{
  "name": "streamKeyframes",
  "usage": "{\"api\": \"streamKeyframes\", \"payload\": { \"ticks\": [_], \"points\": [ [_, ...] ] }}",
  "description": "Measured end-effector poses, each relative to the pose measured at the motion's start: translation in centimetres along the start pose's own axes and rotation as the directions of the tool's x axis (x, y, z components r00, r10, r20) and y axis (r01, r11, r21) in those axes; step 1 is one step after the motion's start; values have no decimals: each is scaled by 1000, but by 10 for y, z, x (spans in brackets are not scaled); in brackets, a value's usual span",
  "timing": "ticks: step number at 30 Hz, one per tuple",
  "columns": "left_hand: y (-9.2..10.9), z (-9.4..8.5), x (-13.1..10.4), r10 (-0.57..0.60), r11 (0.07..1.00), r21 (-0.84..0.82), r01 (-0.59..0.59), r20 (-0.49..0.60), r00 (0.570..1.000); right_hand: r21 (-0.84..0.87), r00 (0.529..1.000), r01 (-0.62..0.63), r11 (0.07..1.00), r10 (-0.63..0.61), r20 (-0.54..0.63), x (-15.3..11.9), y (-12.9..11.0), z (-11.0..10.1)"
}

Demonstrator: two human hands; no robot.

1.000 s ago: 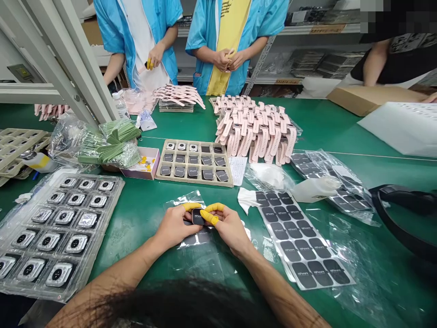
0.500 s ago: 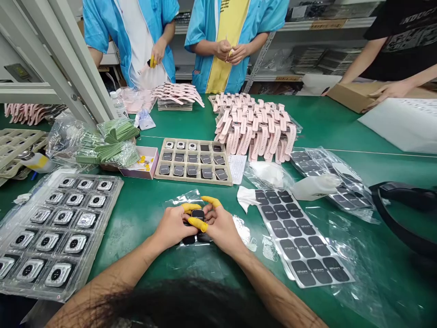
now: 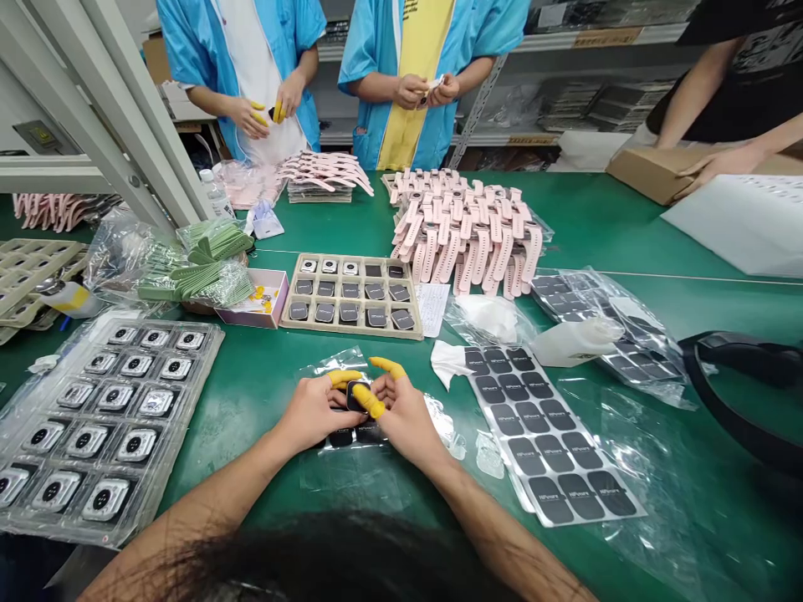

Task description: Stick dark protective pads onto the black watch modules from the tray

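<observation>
A small square smartwatch body (image 3: 355, 397) with a black printed face is between my two hands, above the green table. My left hand (image 3: 312, 410) grips its left side, with yellow finger cots on the fingers. On its right side my right hand (image 3: 403, 415) holds it too, with the yellow-cotted thumb across its face and the index finger raised. Under the hands lies a clear film sheet (image 3: 335, 361) with black square stickers (image 3: 342, 437), partly covered by the fingers. Right of them is a larger sheet of black printed stickers (image 3: 529, 458).
A clear tray (image 3: 210, 355) of watch bodies lies left; a beige compartment tray (image 3: 416, 326) stands ahead. Pink-strapped watches (image 3: 467, 242), green straps (image 3: 210, 263), a white bottle (image 3: 577, 341) and a black headband-like object (image 3: 696, 393) surround the work area. Co-workers (image 3: 432, 67) stand opposite.
The smartwatch body has tilted and shifted slightly left between my hands, and my right thumb has moved up onto its face. Across the table, a co-worker's second hand has come into view.
</observation>
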State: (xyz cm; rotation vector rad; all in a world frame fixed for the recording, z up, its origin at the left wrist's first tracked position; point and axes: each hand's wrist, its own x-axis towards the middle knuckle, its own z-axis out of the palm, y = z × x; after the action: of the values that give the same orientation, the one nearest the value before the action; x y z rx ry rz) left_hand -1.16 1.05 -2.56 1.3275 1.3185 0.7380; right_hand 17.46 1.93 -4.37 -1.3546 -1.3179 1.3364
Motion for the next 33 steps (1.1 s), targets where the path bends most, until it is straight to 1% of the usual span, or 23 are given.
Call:
{"api": "streamKeyframes", "payload": {
  "ticks": [2, 4, 6, 8, 10, 11, 13, 15, 17, 18, 21, 22, 23, 25, 26, 27, 28, 29, 30, 31, 32, 33],
  "points": [
    [0, 0, 0, 1, 1000, -27, -1, 13, 1000, -35, 1000, -10, 999, 11, 13, -1, -2, 1],
    [-1, 0, 0, -3, 1000, -31, 4, 13, 1000, -31, 999, -27, 999, 27, 26, -2, -4, -1],
    [-1, -1, -1, -8, 999, -32, 8, 13, 1000, 33, 996, -38, 999, 35, 87, -1, -5, -6],
    [-2, -1, -1, -14, 998, -54, 15, 18, 1000, 130, 981, -65, 989, 40, 189, 0, -6, -12],
    [-2, -1, -2, -22, 998, -54, 22, 10, 1000, 185, 971, -85, 979, 39, 236, 1, -5, -16],
    [-2, -1, -2, -17, 999, -37, 17, 0, 1000, 173, 974, -78, 982, 38, 225, 1, -5, -15],
    [-1, -1, -2, -2, 1000, 6, 2, -18, 1000, 111, 987, -52, 992, 34, 157, 1, -3, -12],
    [0, 0, -1, 1, 1000, 1, -1, -18, 1000, 94, 994, -58, 994, 49, 101, 1, -1, -8],
    [2, 2, 0, -5, 999, -44, 5, -15, 1000, 123, 996, -55, 991, 47, 71, 1, 2, -4],
    [3, 2, -1, -7, 998, -68, 6, -14, 1000, 119, 998, -34, 992, 27, 62, 1, 5, -3],
    [5, -2, -6, -47, 983, -177, 42, -20, 999, 46, 999, 52, 998, -52, 7, -1, 14, 1],
    [6, -6, -8, -74, 970, -235, 61, -46, 996, 27, 998, 59, 998, -58, -18, -2, 18, 2],
    [7, -11, -10, -100, 955, -290, 69, -94, 991, 8, 997, 62, 998, -62, -36, -2, 22, 4],
    [14, -23, -5, -116, 941, -337, 32, -233, 965, -61, 995, 96, 993, -99, -34, 0, 30, 8],
    [20, -29, 3, -93, 954, -301, 0, -295, 951, -112, 991, 130, 985, -133, -17, 1, 35, 11],
    [28, -35, 16, -40, 976, -214, -35, -336, 941, -162, 986, 168, 972, -169, 4, 2, 39, 14],
    [39, -39, 35, 35, 994, -83, -68, -346, 938, -202, 980, 199, 959, -198, 22, 3, 44, 17],
    [51, -42, 60, 126, 991, 92, -101, -328, 936, -228, 976, 217, 949, -216, 30, 4, 48, 20],
    [64, -43, 89, 237, 943, 298, -150, -282, 930, -243, 974, 225, 944, -225, 31, 5, 53, 23],
    [76, -43, 121, 320, 863, 471, -184, -227, 920, -252, 973, 230, 940, -229, 35, 5, 57, 25],
    [88, -41, 154, 359, 778, 601, -184, -184, 915, -262, 973, 232, 937, -229, 43, 6, 61, 26],
    [99, -39, 185, 352, 692, 705, -155, -142, 925, -278, 973, 233, 932, -226, 57, 5, 63, 28]
  ]
}}
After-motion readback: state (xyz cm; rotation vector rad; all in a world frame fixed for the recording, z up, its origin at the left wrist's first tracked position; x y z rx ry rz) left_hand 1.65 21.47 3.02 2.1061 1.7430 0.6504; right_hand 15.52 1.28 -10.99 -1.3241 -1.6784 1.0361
